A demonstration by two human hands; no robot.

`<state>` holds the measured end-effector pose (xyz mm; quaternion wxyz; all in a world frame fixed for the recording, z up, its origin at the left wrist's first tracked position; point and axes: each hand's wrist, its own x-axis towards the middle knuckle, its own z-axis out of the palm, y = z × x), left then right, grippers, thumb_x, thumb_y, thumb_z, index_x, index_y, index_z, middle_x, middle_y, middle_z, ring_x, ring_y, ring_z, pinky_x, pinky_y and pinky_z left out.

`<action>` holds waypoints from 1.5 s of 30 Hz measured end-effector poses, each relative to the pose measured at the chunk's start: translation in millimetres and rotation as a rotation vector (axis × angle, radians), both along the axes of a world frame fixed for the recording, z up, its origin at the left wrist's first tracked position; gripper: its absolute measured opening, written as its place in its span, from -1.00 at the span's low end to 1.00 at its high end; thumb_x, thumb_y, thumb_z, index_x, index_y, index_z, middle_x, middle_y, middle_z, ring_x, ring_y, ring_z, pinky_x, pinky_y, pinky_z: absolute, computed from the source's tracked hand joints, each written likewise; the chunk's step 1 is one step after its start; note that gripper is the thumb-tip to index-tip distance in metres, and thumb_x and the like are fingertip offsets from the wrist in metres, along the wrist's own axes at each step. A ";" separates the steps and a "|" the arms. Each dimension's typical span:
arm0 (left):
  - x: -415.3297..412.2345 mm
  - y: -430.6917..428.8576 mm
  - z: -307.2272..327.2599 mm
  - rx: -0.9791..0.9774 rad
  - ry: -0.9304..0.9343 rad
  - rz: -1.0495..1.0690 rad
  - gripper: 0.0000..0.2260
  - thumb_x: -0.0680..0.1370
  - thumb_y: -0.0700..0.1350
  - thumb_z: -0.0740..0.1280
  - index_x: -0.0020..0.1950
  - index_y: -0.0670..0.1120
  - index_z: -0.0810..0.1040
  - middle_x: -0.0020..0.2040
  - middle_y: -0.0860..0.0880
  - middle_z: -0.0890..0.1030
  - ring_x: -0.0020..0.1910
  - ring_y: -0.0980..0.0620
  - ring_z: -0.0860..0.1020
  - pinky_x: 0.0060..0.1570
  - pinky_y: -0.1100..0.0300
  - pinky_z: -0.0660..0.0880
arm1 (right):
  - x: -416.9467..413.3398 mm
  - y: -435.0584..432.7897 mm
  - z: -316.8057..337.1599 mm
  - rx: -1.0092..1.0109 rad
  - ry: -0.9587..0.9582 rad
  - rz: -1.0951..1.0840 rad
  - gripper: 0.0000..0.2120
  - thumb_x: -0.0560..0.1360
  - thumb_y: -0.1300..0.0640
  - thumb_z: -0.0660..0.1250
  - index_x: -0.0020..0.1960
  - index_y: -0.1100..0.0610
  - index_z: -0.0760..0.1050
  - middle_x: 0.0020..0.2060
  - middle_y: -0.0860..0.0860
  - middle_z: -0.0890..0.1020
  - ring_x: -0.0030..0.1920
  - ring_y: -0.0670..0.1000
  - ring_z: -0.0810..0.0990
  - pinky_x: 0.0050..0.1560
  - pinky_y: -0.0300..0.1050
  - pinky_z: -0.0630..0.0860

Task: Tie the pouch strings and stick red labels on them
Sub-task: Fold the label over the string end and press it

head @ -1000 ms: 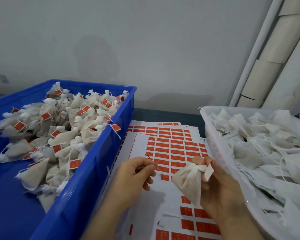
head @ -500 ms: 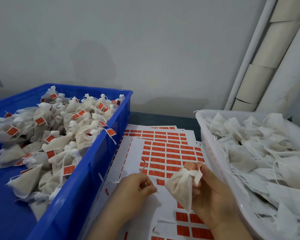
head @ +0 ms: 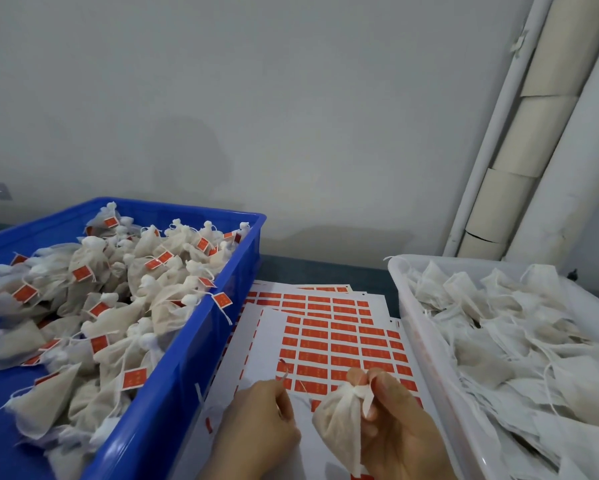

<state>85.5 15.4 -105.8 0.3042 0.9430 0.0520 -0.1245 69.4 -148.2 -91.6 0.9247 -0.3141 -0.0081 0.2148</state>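
My right hand (head: 400,431) grips a small off-white pouch (head: 339,424) by its gathered neck, over the lower part of the label sheets. The pouch hangs down and left from my fingers. My left hand (head: 260,434) sits just left of it with fingers curled, pinching the pouch's thin string (head: 292,382), which runs up from the fingertips. Sheets of red labels (head: 336,344) lie on the table between the two bins, partly under both hands.
A blue bin (head: 194,368) on the left holds several tied pouches with red labels (head: 83,271). A translucent white bin (head: 426,341) on the right is full of untied white pouches (head: 519,334). Pale pipes (head: 519,140) lean against the wall at the back right.
The view tilted upward, so both hands now sit lower in the frame. My left hand has drawn the string out to the left of the pouch; the right hand keeps its grip.
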 end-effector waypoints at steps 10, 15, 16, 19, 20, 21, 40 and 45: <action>-5.3 -4.0 1.7 0.371 -0.070 -0.112 -0.75 0.59 -0.03 0.17 0.22 -0.03 0.47 0.25 -0.01 0.49 0.21 0.03 0.47 0.20 0.21 0.40 | 4.8 0.4 3.2 -0.119 -0.034 0.029 -0.41 -0.23 0.12 0.70 -0.30 0.31 0.59 -0.38 0.27 0.52 -0.41 0.20 0.41 -0.08 0.15 0.50; -9.3 5.7 12.4 0.131 -0.135 -0.078 -0.72 0.61 -0.06 0.18 0.32 0.07 0.34 0.32 0.05 0.42 0.28 0.08 0.41 0.36 0.22 0.30 | 3.9 0.3 1.6 -0.074 -0.007 -0.008 -0.36 -0.23 0.15 0.70 -0.23 0.33 0.58 -0.31 0.30 0.49 -0.35 0.24 0.39 0.02 0.23 0.46; -7.3 9.3 15.6 -0.003 -0.162 -0.006 -0.72 0.59 -0.05 0.21 0.30 0.09 0.36 0.28 0.07 0.46 0.20 0.10 0.48 0.28 0.25 0.39 | 3.2 0.3 1.9 -0.056 -0.003 -0.021 -0.38 -0.21 0.15 0.70 -0.22 0.33 0.59 -0.30 0.30 0.50 -0.34 0.24 0.40 0.03 0.23 0.47; -10.5 14.5 35.5 -0.648 -0.248 0.181 -0.83 0.54 -0.01 0.23 0.10 0.10 0.52 -0.02 0.07 0.62 -0.18 0.08 0.64 -0.27 0.22 0.61 | -0.7 -0.7 3.6 0.011 0.022 -0.057 -0.50 0.04 0.13 0.65 -0.13 0.32 0.57 -0.31 0.27 0.50 -0.40 0.18 0.45 -0.07 0.14 0.54; -12.0 16.7 39.6 -0.943 -0.238 0.188 -0.80 0.50 0.07 0.21 0.05 0.10 0.55 -0.03 0.08 0.65 -0.19 0.08 0.66 -0.33 0.13 0.61 | -2.0 -1.6 3.1 0.017 0.051 -0.077 -0.55 0.16 0.11 0.55 -0.06 0.32 0.54 -0.23 0.29 0.49 -0.33 0.21 0.44 -0.04 0.20 0.53; -14.1 19.3 43.2 -1.218 -0.188 0.169 -0.70 0.43 0.17 0.18 0.03 0.11 0.58 -0.01 0.10 0.67 -0.15 0.08 0.67 -0.33 0.07 0.62 | -2.7 -3.2 2.6 0.019 0.083 -0.089 -0.55 0.22 0.11 0.43 0.04 0.31 0.51 -0.12 0.31 0.47 -0.25 0.25 0.43 -0.03 0.25 0.52; -31.1 -13.0 13.3 -0.741 -0.293 -0.044 -0.60 0.31 -0.06 0.54 0.03 0.25 0.49 -0.02 0.28 0.59 -0.04 0.15 0.60 -0.08 0.36 0.56 | -8.2 3.8 -7.0 -0.014 -0.193 0.053 -0.65 0.12 -0.02 0.63 -0.16 0.09 0.68 -0.07 0.07 0.68 -0.11 0.07 0.68 -0.08 0.01 0.59; -28.8 -10.7 12.2 -0.720 -0.370 -0.020 -0.69 0.27 -0.02 0.54 -0.10 0.19 0.52 -0.19 0.36 0.57 -0.14 0.34 0.56 -0.33 0.49 0.49 | -9.1 2.9 1.2 0.028 -0.076 -0.095 -0.50 -0.04 0.02 0.67 -0.17 0.16 0.65 -0.19 0.15 0.66 -0.36 0.06 0.61 -0.33 -0.06 0.60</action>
